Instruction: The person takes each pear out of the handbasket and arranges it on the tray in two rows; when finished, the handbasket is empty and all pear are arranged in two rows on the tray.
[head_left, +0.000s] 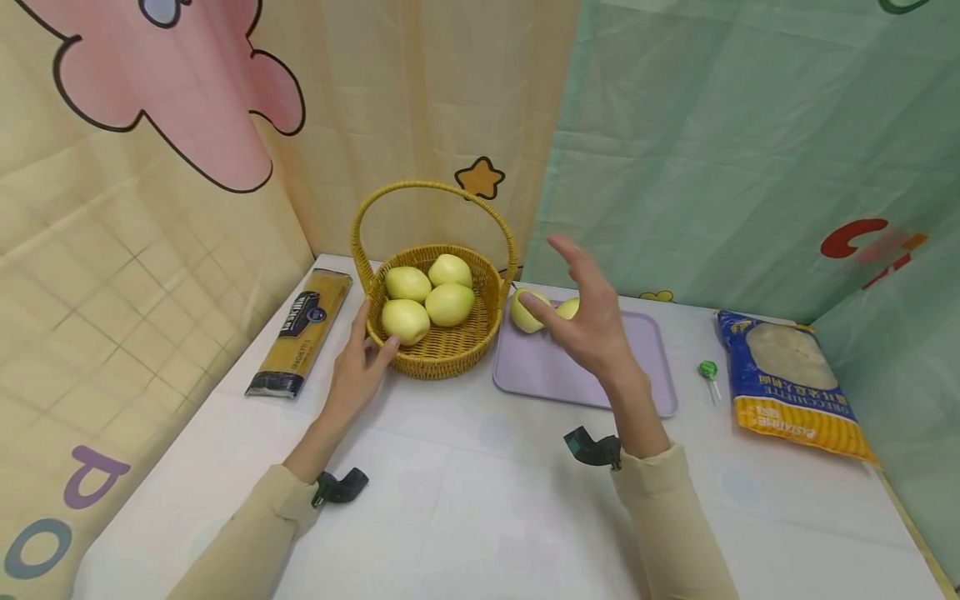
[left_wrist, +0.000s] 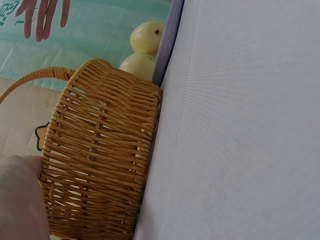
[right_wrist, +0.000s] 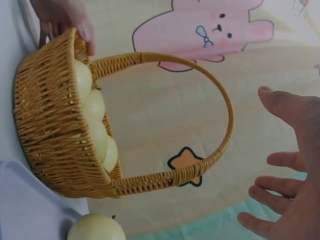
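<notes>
A woven wicker basket (head_left: 442,362) with a tall hoop handle stands at the back of the table, holding several pale yellow-green pears (head_left: 450,305). My left hand (head_left: 358,371) grips its left rim, thumb over the edge and fingers along the outer side. In the right wrist view, that thumb lies over the rim of the wicker. My right hand (head_left: 592,321) is raised above the lilac tray (head_left: 637,358), fingers spread and holding nothing. Two more pears lie on the tray, one (head_left: 528,312) with a dark stem, the other partly hidden behind the right hand.
A pack of spaghetti (head_left: 302,333) lies left of the basket. To the right of the tray are a green lollipop (head_left: 708,371) and a blue and yellow bag of orecchiette (head_left: 791,383). Printed curtains (head_left: 675,150) hang directly behind the table.
</notes>
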